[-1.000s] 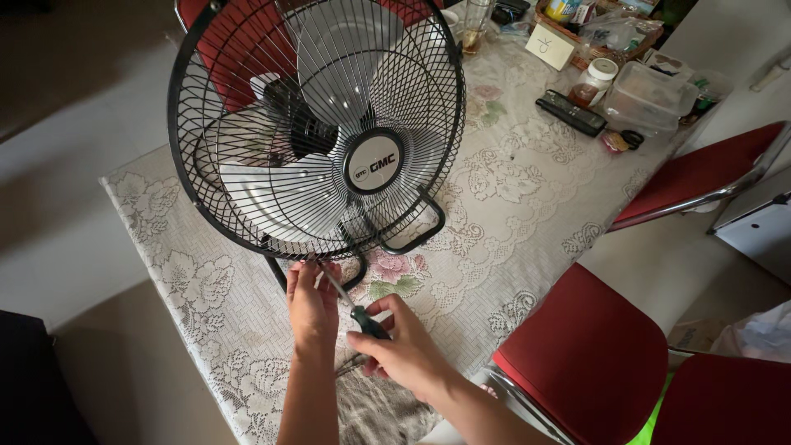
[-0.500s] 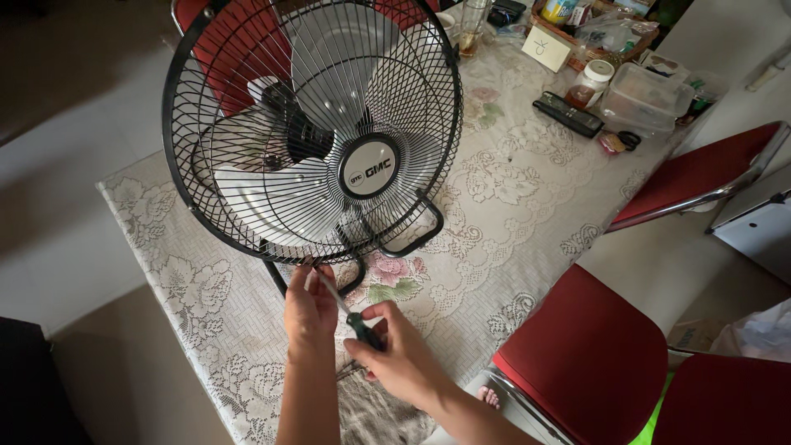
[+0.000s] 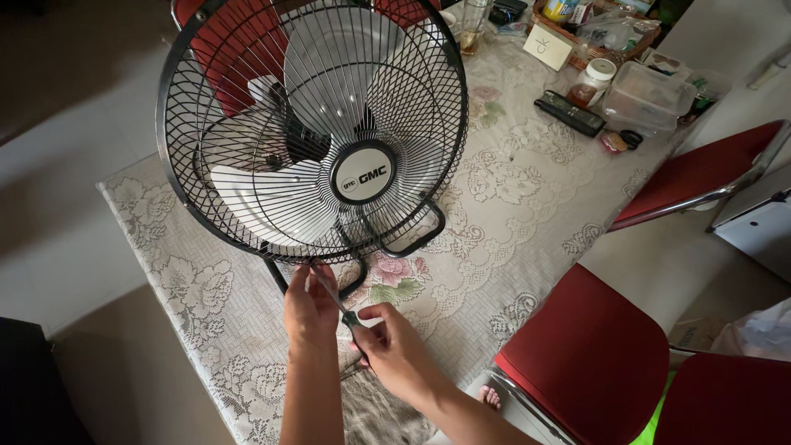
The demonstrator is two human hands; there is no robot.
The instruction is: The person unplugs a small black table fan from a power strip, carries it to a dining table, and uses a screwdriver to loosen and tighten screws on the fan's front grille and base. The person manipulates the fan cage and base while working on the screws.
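A black wire-cage table fan (image 3: 309, 132) with pale blades stands tilted on its tube stand on a lace-covered table (image 3: 511, 198). My left hand (image 3: 309, 309) reaches up to the bottom rim of the fan's cage, its fingers pinching there around the tip of a screwdriver (image 3: 339, 303). My right hand (image 3: 395, 346) grips the screwdriver's dark handle just below and to the right, and the thin shaft points up-left to the cage's lower edge.
Red-seated chairs stand at the right: one (image 3: 589, 354) close by, one (image 3: 700, 169) farther back. At the table's far end lie a black remote (image 3: 570, 113), a jar (image 3: 592, 82), a clear plastic box (image 3: 647, 97) and a basket of items (image 3: 593, 25). A bare toe (image 3: 489, 397) shows below.
Both hands have stayed at the bottom of the fan's cage with the screwdriver. The view has shifted slightly, and the fan sits a little lower-left in the frame.
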